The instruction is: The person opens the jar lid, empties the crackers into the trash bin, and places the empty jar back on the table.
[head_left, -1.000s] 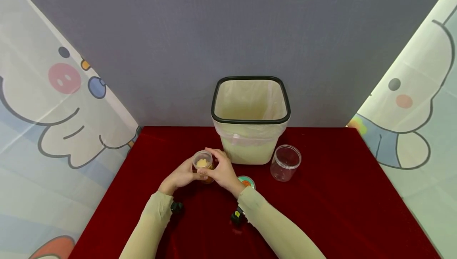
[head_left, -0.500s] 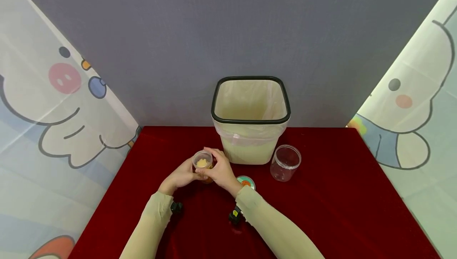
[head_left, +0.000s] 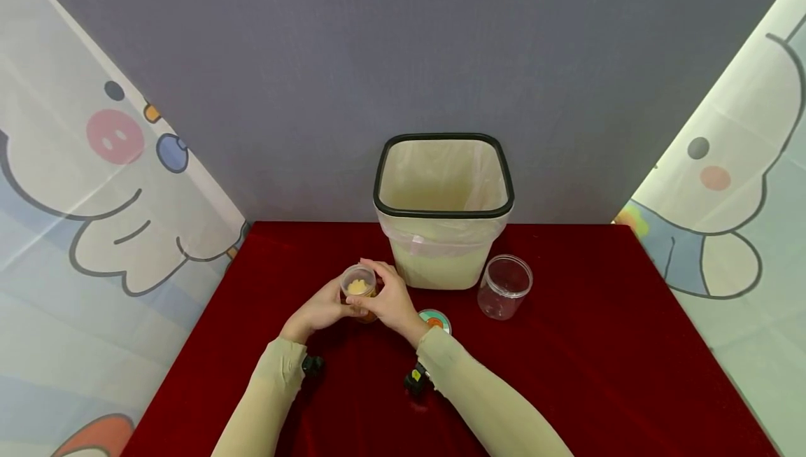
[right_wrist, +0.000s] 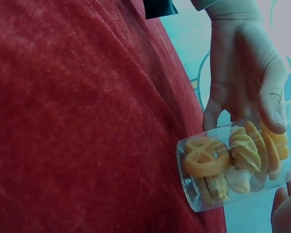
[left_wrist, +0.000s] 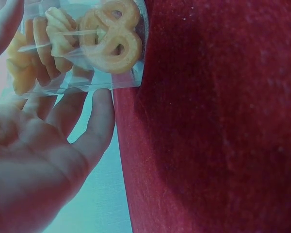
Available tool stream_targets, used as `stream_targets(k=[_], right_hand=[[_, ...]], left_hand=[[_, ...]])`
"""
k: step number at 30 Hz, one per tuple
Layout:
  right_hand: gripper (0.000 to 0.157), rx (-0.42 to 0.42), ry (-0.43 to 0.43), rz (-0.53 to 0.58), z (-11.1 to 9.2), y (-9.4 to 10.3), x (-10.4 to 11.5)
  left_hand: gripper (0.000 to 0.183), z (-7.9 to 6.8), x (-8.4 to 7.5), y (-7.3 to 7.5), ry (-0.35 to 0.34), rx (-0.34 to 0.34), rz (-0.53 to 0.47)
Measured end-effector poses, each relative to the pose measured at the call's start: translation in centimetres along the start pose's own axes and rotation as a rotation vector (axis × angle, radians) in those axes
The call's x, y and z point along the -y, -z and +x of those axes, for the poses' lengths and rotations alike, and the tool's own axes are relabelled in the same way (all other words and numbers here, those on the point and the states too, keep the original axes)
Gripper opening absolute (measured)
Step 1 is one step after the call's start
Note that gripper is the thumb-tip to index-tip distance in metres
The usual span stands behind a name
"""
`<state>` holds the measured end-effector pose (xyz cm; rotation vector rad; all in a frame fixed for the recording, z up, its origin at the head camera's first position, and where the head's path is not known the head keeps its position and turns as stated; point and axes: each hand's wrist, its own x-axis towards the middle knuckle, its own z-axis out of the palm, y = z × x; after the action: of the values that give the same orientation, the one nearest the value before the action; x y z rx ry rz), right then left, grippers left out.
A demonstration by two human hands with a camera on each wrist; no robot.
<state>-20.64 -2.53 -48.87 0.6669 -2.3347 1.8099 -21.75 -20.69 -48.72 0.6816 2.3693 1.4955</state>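
Note:
Both hands hold a small clear jar of cookies (head_left: pixel 358 283) upright over the left middle of the table in the head view. My left hand (head_left: pixel 322 308) grips it around the left side, thumb in front. The right hand (head_left: pixel 389 303) grips near its rim, with thumb in front and fingers behind on the right. In the left wrist view, pretzel-shaped and piped cookies (left_wrist: pixel 111 36) show through the jar wall, with my left palm beside it. Right-hand fingers (right_wrist: pixel 288 204) show only partly in the right wrist view. Whether the jar touches the table I cannot tell.
Behind stands a cream bin (head_left: pixel 441 261) with a black rim and clear liner. To its front right is a larger clear jar (head_left: pixel 504 289), without a visible lid. A round teal and orange disc (head_left: pixel 436 318) lies partly behind the right forearm on the red cloth (head_left: pixel 567 373).
Almost nothing has moved. Both hands stay on the cookie jar; the right wrist has shifted very slightly left since the oldest frame.

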Motion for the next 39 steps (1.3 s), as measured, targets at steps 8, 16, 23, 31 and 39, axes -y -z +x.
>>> stream_targets(k=[8,16,23,31,39], right_hand=[[0.074,-0.009,0.02,0.008,-0.3,0.4,-0.2],[0.067,-0.021,0.06,0.054,-0.9,1.6,1.9],[0.057,-0.076,0.107,0.079,-1.5,2.1,3.1],[0.048,-0.172,0.142,0.076,-1.9,2.0,2.7],[0.039,-0.253,0.189,0.068,-2.1,1.7,2.6]], left_hand=[[0.076,0.0,0.1,0.0,0.005,0.004,-0.01],[0.074,0.0,0.0,-0.1,-0.002,-0.018,-0.009],[0.074,0.0,0.1,-0.2,-0.005,-0.021,-0.001],[0.07,0.1,-0.2,-0.1,-0.022,-0.012,-0.013],[0.067,0.0,-0.1,-0.2,0.007,-0.021,-0.017]])
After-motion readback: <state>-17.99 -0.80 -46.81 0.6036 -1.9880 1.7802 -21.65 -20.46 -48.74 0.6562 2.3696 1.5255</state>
